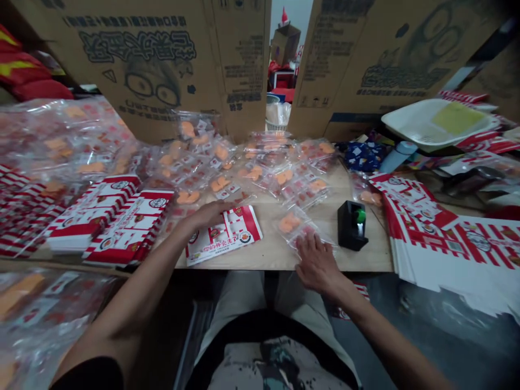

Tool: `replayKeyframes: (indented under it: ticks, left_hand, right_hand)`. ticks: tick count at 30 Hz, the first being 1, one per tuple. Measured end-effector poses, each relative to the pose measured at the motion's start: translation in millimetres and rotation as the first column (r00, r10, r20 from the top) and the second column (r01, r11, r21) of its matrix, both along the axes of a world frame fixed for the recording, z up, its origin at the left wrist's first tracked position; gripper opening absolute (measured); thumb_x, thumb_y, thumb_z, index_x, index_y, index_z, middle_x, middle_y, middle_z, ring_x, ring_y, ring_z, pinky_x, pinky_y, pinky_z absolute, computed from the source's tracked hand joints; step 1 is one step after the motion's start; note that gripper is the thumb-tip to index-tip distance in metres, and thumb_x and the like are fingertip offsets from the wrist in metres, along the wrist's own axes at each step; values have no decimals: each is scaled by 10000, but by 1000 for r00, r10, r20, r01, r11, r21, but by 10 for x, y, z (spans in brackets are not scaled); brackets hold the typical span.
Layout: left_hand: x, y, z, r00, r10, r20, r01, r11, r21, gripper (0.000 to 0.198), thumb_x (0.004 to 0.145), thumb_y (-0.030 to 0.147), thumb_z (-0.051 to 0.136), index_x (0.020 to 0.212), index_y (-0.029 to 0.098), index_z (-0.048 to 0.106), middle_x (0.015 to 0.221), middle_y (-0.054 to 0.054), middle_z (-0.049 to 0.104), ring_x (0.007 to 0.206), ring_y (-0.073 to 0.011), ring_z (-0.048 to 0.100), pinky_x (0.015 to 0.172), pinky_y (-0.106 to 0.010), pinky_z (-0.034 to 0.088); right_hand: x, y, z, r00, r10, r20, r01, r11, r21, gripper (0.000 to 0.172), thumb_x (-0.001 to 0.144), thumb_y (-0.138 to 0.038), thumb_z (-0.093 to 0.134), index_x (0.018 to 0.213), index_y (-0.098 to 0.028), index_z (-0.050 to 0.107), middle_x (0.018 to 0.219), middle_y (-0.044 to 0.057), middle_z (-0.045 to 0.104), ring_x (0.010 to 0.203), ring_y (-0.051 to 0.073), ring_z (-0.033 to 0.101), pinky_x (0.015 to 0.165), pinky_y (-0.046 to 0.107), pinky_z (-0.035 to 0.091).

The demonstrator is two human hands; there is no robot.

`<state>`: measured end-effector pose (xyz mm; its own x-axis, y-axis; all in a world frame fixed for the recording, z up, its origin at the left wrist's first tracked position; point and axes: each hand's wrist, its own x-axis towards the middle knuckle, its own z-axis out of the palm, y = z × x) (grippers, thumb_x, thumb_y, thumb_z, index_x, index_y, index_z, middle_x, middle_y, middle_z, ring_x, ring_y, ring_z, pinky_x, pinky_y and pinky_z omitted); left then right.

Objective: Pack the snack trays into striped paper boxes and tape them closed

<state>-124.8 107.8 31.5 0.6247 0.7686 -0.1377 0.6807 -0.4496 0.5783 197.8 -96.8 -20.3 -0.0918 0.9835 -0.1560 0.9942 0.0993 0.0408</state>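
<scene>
A flat red-and-white printed carton (244,230) lies near the table's front edge. My left hand (209,215) rests over its upper left part, fingers stretched to the right; the thumb is hidden. To the right, a clear plastic bag (289,222) with orange pieces lies flat. My right hand (314,262) is on the bag's lower edge, its fingers apart and pointing away from me. More clear bags (254,173) with orange pieces and small packets lie in a loose heap behind both hands.
A black tape dispenser (351,226) stands right of my right hand. Stacks of flat printed cartons (130,227) lie left, with more flat cartons (442,244) right. Large cardboard boxes (170,59) wall off the back. A white tray (430,127) sits at the back right.
</scene>
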Motion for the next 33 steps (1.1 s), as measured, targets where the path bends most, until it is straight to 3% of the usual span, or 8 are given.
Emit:
replayKeyframes:
  ticks: [4,9,14,17,20,23,28,33]
  left_hand:
    - [32,-139,-30,985,73,-155,-51,989,141,687,765,163,552,1447,252,553,1436,-103,596,1300,-331,572,1098,-420,432]
    - [-5,-453,10,929,258,-264,-193,949,251,788,798,125,549,1559,219,364,1584,-157,428,1422,-367,456,1158,-505,363]
    - [-25,-650,-79,944,31,-328,-14,998,55,902,688,555,783,1465,209,481,1692,-178,176,1555,-457,108,1221,-606,188]
    - [28,-633,-124,902,-9,-431,7,1000,-6,1017,557,627,835,1404,159,522,1684,-243,128,1543,-505,62,1204,-655,116]
    - [49,-615,-54,938,27,-345,-20,999,25,937,596,552,828,1385,165,503,1598,-262,308,1482,-489,270,1161,-649,220]
    - [-10,-669,107,995,56,-86,-55,998,11,902,629,501,815,1386,209,422,1452,-192,458,1362,-425,437,1112,-603,334]
    - [-85,-796,290,877,36,479,-16,999,-44,1185,629,620,812,1500,288,78,1576,-180,300,1507,-375,264,1208,-524,264]
    - [1,-859,323,836,65,544,-22,996,-86,1431,515,768,799,1557,314,-70,1614,-187,257,1505,-412,272,1210,-564,261]
  right_hand:
    - [188,243,-43,999,3,-35,-4,999,-33,897,815,-493,687,1588,-207,331,1677,259,122,1495,554,166,1110,740,195]
    - [427,518,-101,990,114,-88,-114,993,10,855,879,-571,594,1614,-284,264,1676,248,135,1452,543,286,1028,666,360]
    - [545,610,-148,976,193,-99,-187,980,62,825,890,-546,575,1611,-286,269,1695,214,67,1467,528,243,972,654,406]
    - [533,631,-67,977,170,-126,-165,985,45,859,845,-488,628,1604,-284,283,1694,213,68,1414,526,331,945,652,424]
    - [510,590,132,975,133,-180,-123,990,62,877,831,-467,636,1604,-258,279,1681,226,127,1391,491,381,945,625,442]
    - [509,495,466,968,125,-218,-91,983,160,882,831,-466,626,1609,-271,258,1689,182,141,1399,467,380,961,593,448]
    - [441,326,1165,943,216,-252,-123,932,341,913,763,-428,671,1591,-362,294,1712,24,102,1461,444,301,1093,598,359]
    - [204,187,1595,905,315,-285,-219,921,323,918,700,-464,720,1555,-396,393,1693,-23,182,1506,440,230,1183,632,231]
